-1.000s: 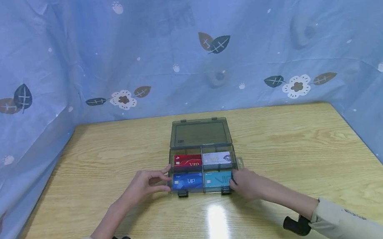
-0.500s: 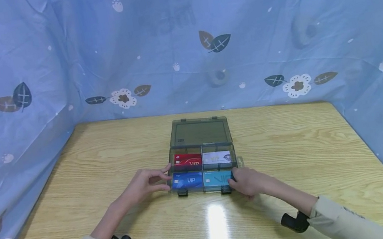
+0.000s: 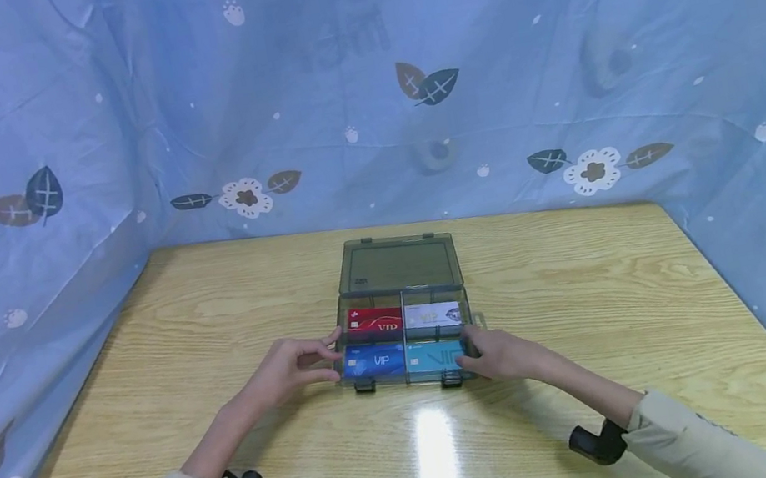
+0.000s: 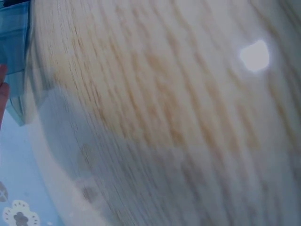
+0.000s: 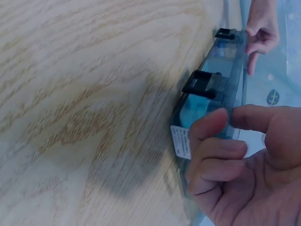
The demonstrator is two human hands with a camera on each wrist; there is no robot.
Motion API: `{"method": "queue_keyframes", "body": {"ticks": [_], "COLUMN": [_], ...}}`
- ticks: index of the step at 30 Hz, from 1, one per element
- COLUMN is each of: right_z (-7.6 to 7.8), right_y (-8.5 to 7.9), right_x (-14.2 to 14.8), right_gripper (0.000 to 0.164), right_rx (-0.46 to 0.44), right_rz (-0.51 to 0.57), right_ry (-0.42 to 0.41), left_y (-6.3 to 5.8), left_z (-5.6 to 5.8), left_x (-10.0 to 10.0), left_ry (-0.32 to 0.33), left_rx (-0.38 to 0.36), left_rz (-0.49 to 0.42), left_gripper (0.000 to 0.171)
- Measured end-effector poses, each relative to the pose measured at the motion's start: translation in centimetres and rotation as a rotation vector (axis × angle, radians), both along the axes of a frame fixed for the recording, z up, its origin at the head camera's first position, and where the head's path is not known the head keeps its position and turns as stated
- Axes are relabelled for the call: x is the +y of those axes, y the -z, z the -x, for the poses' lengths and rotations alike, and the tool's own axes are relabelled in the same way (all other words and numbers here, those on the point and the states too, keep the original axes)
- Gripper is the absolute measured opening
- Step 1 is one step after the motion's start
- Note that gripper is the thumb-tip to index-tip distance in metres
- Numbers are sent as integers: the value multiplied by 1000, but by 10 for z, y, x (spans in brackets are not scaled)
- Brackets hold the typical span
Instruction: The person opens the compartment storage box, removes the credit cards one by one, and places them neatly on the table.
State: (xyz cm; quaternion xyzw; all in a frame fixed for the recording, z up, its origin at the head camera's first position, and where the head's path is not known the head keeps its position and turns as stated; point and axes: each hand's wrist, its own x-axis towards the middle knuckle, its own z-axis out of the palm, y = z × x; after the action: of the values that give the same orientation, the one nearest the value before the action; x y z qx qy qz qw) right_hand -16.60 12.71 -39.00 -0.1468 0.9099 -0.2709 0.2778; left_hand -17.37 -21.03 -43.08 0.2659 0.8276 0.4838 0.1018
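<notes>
A translucent grey plastic compartment box (image 3: 409, 378) lies on the table with its lid (image 3: 398, 263) folded back. Its compartments hold a red VIP card (image 3: 375, 320), a white card (image 3: 434, 314), a blue card (image 3: 375, 360) and a teal card (image 3: 433, 356). My left hand (image 3: 288, 371) rests its fingertips against the box's left side. My right hand (image 3: 501, 351) is at the front right corner, thumb over the teal card's right end. In the right wrist view, the thumb and index finger of the right hand (image 5: 244, 160) pinch the box rim, other fingers curled.
Black clasps (image 3: 365, 386) stick out at the box's front edge. The wooden table (image 3: 247, 287) meets a blue patterned cloth (image 3: 343, 93) behind and at both sides. A bright light reflection lies on the table in front of the box.
My right hand has shifted slightly, its index finger lifting at the box's right wall and the thumb showing more over the teal card. The left hand stays put.
</notes>
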Motion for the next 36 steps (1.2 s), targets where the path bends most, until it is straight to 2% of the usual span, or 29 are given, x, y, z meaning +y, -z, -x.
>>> {"method": "queue_keyframes", "body": {"ticks": [7,9,14,17,20,25,28,34,36], "right_z": [-4,-5,-8,-10,-10,-11,-11,-5,-3], "right_y": [-1,-2,-4,-6,-6,-3,-1,6,10], "right_x": [0,-1,-2,-2,-1,1,2,2,3], "right_gripper": [60,50,8,4,8,21,16,12,5], "right_rx": [24,38,79,109,220,483,552,473,454], "right_rz": [6,13,35,16,-29,-61,-21,207,272], "right_ry": [22,35,38,17,-25,-89,-79,18,55], "left_y": [-1,-1,0,0,0,-1,-1,-2,-2], "left_z": [0,0,0,0,0,0,0,0,-1], "left_x": [0,0,-1,-1,-1,-1,1,2,2], "left_ry": [-2,-3,-2,3,9,8,8,8,6], "left_rx": [-5,0,1,5,15,13,15,22,24], "left_rz": [2,3,3,2,6,8,6,11,18], "left_gripper": [21,21,21,21,20,20,20,19,20]}}
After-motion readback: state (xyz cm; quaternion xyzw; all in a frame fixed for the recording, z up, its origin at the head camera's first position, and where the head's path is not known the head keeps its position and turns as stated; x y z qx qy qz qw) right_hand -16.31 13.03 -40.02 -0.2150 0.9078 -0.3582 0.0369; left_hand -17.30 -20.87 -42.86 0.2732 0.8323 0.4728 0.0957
